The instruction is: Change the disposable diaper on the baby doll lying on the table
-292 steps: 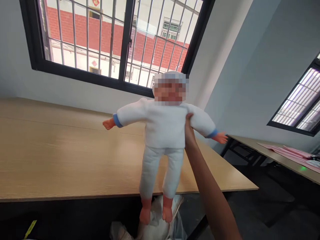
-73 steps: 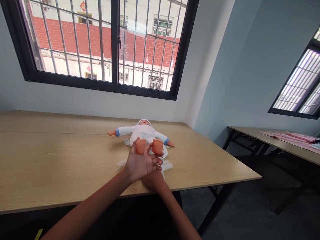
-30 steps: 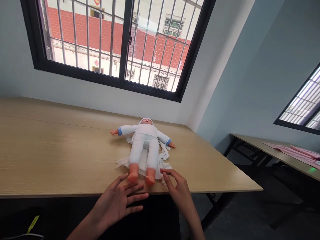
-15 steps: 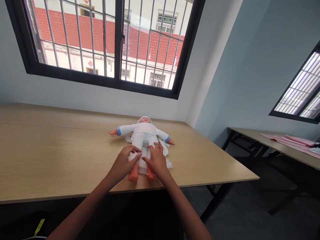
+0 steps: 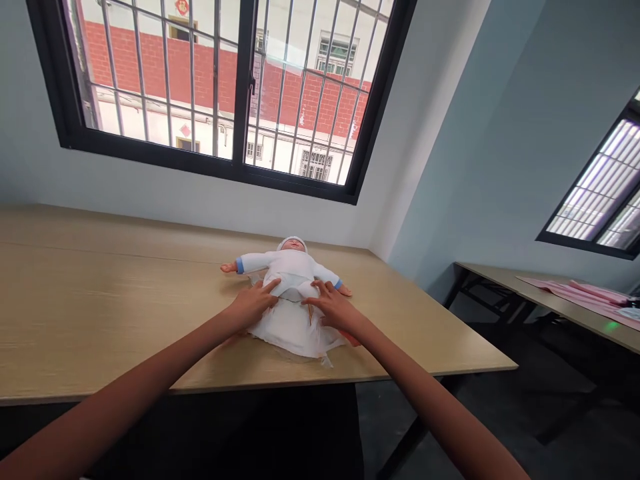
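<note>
Wooden table (image 5: 100, 320), pale grain. Left hand (image 5: 255, 303) and right hand (image 5: 333, 308) laid flat, fingers slightly apart, pressing white cloth (image 5: 290, 330) at either hip. Cloth up over legs of doll (image 5: 290, 263), face-up mid-table, arms out. Probably front flap placed; sides not yet wrapped or fastened. Barred window (image 5: 225, 87) beyond.

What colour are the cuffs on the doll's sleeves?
Blue cuffs, on the white sleeves of the doll. The head view shows this best, on the outstretched arm.
</note>
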Demonstrator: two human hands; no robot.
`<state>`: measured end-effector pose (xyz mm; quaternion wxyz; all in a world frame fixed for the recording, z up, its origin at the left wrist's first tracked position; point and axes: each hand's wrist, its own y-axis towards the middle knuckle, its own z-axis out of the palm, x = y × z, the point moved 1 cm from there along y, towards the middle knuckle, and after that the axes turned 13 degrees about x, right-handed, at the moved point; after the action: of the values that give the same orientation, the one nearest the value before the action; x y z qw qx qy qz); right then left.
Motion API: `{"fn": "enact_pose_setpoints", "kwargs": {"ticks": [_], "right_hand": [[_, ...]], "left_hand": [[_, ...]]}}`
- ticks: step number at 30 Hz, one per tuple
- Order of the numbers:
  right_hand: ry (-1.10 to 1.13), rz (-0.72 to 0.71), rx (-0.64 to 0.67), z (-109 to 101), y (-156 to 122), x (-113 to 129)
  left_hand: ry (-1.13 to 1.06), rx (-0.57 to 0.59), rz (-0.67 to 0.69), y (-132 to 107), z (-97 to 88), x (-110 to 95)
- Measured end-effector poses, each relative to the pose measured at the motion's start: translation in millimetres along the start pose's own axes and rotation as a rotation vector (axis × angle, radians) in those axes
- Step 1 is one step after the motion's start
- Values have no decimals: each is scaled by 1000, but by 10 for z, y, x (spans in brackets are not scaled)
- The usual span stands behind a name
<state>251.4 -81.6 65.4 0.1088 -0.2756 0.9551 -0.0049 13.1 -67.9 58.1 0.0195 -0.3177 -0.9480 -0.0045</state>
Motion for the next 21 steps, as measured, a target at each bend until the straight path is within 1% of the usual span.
{"fn": "enact_pose_setpoints", "kwargs": {"ticks": [3,8,13,15,17,19,21], "right_hand": [[-41,-7,-73,124,16,22],[66,-11,-194,280,19,44],[155,9,-244,344,-1,51],[213,11,-259,374,-1,34],[321,27,-289,411,24,-9],[474,50,-348,447,85,-77],[632,72,-425,466,179,-159]], "left_hand": [[93,-60,27,29,89,11],[54,-175,63,64,194,3],[-28,-172,134,93,220,123],[-106,-198,173,104,237,167],[-223,-244,224,126,253,183],[-338,-280,269,168,250,166],[-476,-340,267,235,207,136]]}}
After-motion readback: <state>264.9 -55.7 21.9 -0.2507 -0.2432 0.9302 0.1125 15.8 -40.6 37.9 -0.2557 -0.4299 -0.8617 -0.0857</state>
